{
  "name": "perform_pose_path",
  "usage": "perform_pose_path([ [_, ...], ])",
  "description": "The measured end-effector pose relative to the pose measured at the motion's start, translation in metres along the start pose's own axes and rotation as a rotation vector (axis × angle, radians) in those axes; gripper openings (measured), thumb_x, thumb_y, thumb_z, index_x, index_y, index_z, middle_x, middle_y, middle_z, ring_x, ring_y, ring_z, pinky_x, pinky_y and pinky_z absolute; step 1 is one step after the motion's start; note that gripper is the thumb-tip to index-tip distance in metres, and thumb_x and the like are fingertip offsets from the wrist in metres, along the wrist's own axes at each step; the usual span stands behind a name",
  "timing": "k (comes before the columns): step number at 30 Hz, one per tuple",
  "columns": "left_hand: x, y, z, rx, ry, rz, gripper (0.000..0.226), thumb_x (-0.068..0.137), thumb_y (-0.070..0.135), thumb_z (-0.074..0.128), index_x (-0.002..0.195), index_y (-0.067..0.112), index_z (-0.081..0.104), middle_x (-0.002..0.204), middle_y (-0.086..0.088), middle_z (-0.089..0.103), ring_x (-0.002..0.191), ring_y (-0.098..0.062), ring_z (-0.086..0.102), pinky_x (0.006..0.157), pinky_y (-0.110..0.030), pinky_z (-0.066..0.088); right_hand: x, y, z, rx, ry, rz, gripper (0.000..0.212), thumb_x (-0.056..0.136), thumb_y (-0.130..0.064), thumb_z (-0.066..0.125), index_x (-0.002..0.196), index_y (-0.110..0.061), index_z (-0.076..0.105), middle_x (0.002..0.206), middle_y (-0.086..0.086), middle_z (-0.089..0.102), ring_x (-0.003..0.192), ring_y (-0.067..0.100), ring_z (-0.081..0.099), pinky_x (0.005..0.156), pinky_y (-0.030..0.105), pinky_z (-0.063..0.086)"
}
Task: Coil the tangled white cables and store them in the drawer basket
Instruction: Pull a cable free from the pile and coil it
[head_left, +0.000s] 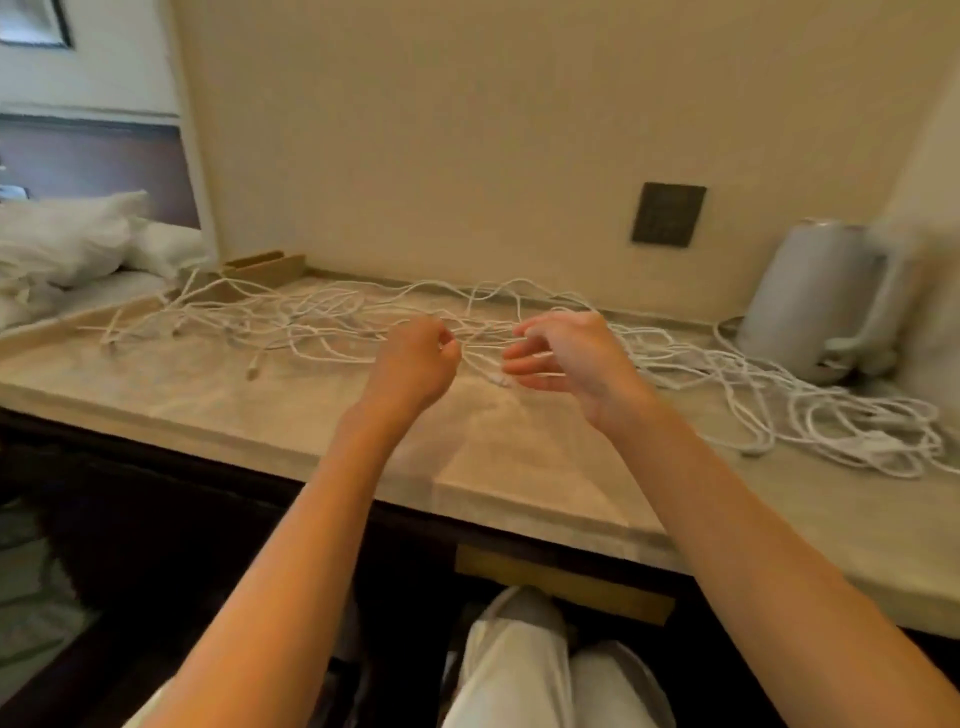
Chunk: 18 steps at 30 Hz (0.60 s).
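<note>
While your white-trousered legs (514, 670) show at 6 o'clock, both forearms reach over the marbled countertop (218, 395). Your left hand (415, 364) is clenched around strands of the tangled white cables (862, 441). Your right hand (566, 358), just beside it, hooks its bent fingers around more strands. The tangle sprawls across the counter from 10 o'clock to 3 o'clock. Beyond it, a grey kettle (826, 301) stands at 2 o'clock, and a dark wall socket panel (668, 213) sits at 1 o'clock.
</note>
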<state>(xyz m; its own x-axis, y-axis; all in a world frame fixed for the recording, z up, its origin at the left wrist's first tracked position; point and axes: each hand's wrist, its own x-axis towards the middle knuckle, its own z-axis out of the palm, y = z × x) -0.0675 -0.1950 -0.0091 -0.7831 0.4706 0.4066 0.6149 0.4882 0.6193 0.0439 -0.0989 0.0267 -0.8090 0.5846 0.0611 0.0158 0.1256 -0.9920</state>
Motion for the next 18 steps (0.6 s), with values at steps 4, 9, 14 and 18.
perform_pose_path([
  [4,0.01,0.061,0.052,-0.015,-0.155,0.104,0.023,0.092,0.017,0.048,0.101,0.003,0.065,0.1,-0.018,0.067,0.094,-0.033,0.063,0.084,-0.041,0.051,0.0,0.011,-0.074,-0.019,0.114,0.066,0.011,0.093,-0.006,0.045,0.093,-0.008,0.057,0.074,0.007,0.061,0.061,0.016,0.06,0.058,0.022,0.048],
  [9,0.014,0.119,0.11,0.007,-0.208,0.336,0.027,0.088,0.008,0.054,0.114,0.004,0.061,0.116,-0.016,0.06,0.11,-0.029,0.053,0.092,-0.032,0.039,0.004,0.024,-0.157,-0.057,0.335,0.11,0.014,0.093,-0.005,0.047,0.087,-0.008,0.059,0.073,0.007,0.06,0.062,0.016,0.058,0.061,0.023,0.046],
  [14,0.026,0.144,0.147,0.381,-0.271,0.605,0.032,0.09,0.013,0.053,0.121,0.011,0.056,0.129,-0.008,0.05,0.126,-0.025,0.039,0.107,-0.036,0.027,0.015,0.04,-0.202,-0.073,0.409,0.181,0.017,0.093,-0.001,0.048,0.103,0.002,0.061,0.07,0.01,0.054,0.057,0.015,0.052,0.045,0.015,0.043],
  [18,0.037,0.153,0.161,0.571,-0.387,0.537,0.024,0.092,0.016,0.051,0.113,0.006,0.059,0.118,-0.015,0.06,0.115,-0.03,0.052,0.103,-0.04,0.032,0.032,0.049,-0.211,-0.152,0.358,0.183,0.023,0.092,0.003,0.041,0.086,-0.005,0.062,0.072,0.008,0.058,0.06,0.012,0.056,0.053,0.016,0.049],
])
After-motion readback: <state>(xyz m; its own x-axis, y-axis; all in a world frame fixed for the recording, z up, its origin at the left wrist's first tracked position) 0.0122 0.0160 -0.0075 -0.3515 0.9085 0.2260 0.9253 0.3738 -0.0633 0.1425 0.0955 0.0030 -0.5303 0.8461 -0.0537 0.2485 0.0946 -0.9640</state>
